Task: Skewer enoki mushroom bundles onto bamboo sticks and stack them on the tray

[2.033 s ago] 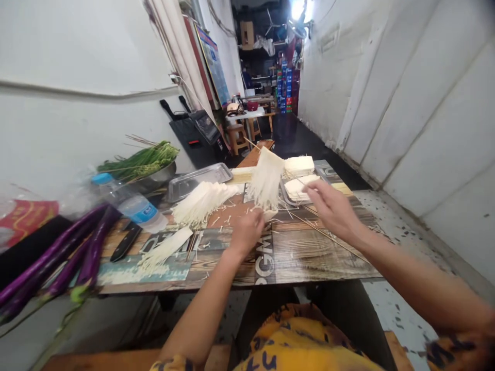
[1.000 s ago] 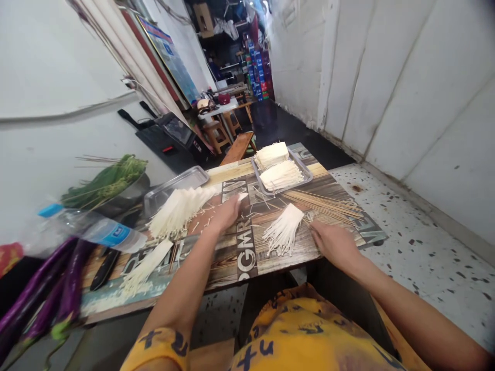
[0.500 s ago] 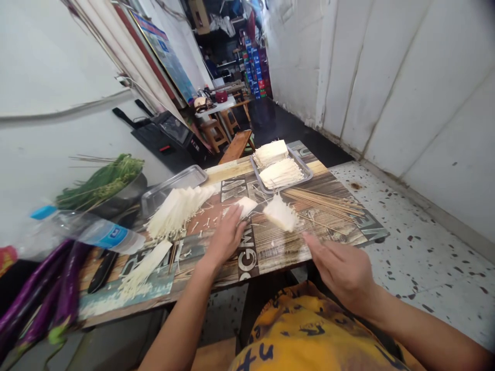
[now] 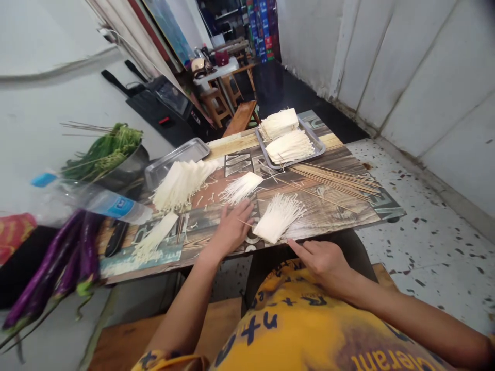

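A flat bunch of enoki mushrooms [image 4: 273, 224] lies near the table's front edge, threaded on a thin wooden skewer whose tip pokes out to its left. My right hand [image 4: 327, 263] is closed at the near right side of this bunch, its fingertips on the skewer's end, which they mostly hide. My left hand [image 4: 233, 226] rests palm down on the table left of the bunch, fingers stretched out. Just beyond those fingers lies a smaller loose enoki bunch [image 4: 245, 185]. A long row of enoki slices [image 4: 183, 183] spreads farther left, with a single slice [image 4: 158, 234] in front.
A grey tray [image 4: 320, 147] with enoki bunches stands at the back, beside loose skewers [image 4: 336, 180]. To the left are a clear tray [image 4: 197, 149], a water bottle [image 4: 112, 203], a black-handled knife [image 4: 117, 238], eggplants [image 4: 67, 247] and a bowl [image 4: 133, 165] of greens.
The skewered enoki bunch has come down toward the front edge and turned, its root end now facing left. My left hand has drawn back off the smaller bunch. The camera view has tilted down.
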Available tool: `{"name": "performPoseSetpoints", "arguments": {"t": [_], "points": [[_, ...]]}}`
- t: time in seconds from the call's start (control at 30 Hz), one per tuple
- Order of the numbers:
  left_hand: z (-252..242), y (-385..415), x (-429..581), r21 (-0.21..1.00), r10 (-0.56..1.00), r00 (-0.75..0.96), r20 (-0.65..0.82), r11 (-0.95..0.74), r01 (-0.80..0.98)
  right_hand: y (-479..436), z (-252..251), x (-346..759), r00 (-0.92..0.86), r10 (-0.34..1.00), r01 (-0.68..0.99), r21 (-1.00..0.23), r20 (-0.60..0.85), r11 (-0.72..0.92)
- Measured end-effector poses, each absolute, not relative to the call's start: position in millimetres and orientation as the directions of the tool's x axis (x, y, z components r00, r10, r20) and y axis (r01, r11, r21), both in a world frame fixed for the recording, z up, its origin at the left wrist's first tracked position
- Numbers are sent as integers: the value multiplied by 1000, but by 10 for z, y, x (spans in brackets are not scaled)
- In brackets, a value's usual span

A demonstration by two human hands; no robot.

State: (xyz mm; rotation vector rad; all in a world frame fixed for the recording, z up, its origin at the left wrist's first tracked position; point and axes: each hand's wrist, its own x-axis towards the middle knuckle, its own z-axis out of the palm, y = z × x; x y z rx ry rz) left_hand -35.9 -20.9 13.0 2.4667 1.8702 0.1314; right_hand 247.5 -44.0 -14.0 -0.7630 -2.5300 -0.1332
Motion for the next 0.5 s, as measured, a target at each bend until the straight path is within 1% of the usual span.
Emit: {"name": "performPoseSetpoints", "arguments": {"t": [0.07,0.17,0.27,0.33,0.43,0.5], "points": [[140,-200,-360,86,960,276,38,-278,957,-441,-174,2468,-731,501,539,-59,464,841],[148,-201,-373,84,956,291,41,-293,952,-434,-179,2466,-725,498,529,-78,476,845],[171,-192,-420,88,945,320,74,-326,941,-404,-52,2503,-684,489,518,-111,542,848],[203,-137,-467,87,941,313,128,-325,942,-372,97,2548,-621,501,520,-162,603,839],[254,74,-523,75,958,205,201,-223,972,-328,284,2603,-514,550,523,-268,658,809],[268,290,-535,63,974,122,190,-137,989,-313,302,2608,-479,602,534,-333,639,778]]}}
